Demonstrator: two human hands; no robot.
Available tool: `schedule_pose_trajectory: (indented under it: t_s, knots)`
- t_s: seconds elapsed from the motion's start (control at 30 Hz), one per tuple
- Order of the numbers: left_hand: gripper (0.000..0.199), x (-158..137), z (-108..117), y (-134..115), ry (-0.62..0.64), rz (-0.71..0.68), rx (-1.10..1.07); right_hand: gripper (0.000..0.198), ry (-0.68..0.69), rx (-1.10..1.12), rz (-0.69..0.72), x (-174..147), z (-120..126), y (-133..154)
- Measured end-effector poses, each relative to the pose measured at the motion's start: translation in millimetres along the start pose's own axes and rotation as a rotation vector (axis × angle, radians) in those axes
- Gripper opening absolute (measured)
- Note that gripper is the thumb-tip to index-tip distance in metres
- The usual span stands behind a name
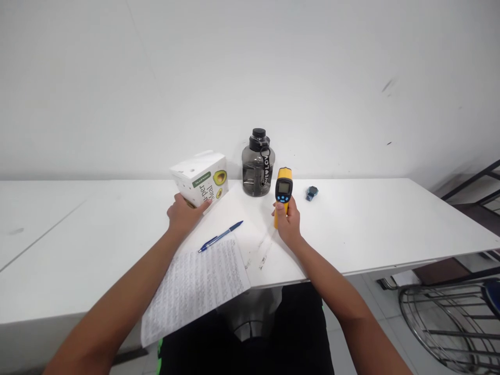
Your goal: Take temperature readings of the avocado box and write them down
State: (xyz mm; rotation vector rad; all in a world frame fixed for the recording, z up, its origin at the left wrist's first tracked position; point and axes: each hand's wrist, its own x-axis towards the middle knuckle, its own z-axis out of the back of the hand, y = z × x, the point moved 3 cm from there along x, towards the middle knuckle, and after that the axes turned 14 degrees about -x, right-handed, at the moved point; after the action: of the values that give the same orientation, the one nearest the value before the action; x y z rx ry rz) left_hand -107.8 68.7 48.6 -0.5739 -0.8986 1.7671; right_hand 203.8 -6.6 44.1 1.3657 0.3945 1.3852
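Observation:
My left hand grips the lower part of a white box printed with avocados, which is tilted over the table. In my right hand is a yellow and black infrared thermometer, held upright by its handle with its small screen and blue buttons facing me. A dark translucent water bottle with a strap stands between the two, near the wall. Below the box lie a blue pen and a sheet of handwritten paper, part of it under my left forearm.
A small blue object, perhaps a watch, lies right of the thermometer. The white table runs along a white wall, and the paper overhangs its front edge. Metal racks stand on the floor at the right.

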Motion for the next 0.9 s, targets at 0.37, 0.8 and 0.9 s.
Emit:
schedule_pose_trajectory:
  t_s: [0.37,0.8,0.9]
  knots:
    - [0.069,2.4,-2.4,5.6,-0.007,-0.013,-0.043,0.054,0.009,-0.031,0.031,-1.0,1.0,2.8]
    - [0.072,5.1,-4.3,11.5,-0.037,-0.018,-0.055,0.074,0.135,-0.484,-0.266,2.1,3.1,5.6]
    - [0.069,3.6,-4.7,9.9,-0.036,-0.012,-0.041,0.069,0.369,-0.792,-0.295,3.5,-1.3,8.3]
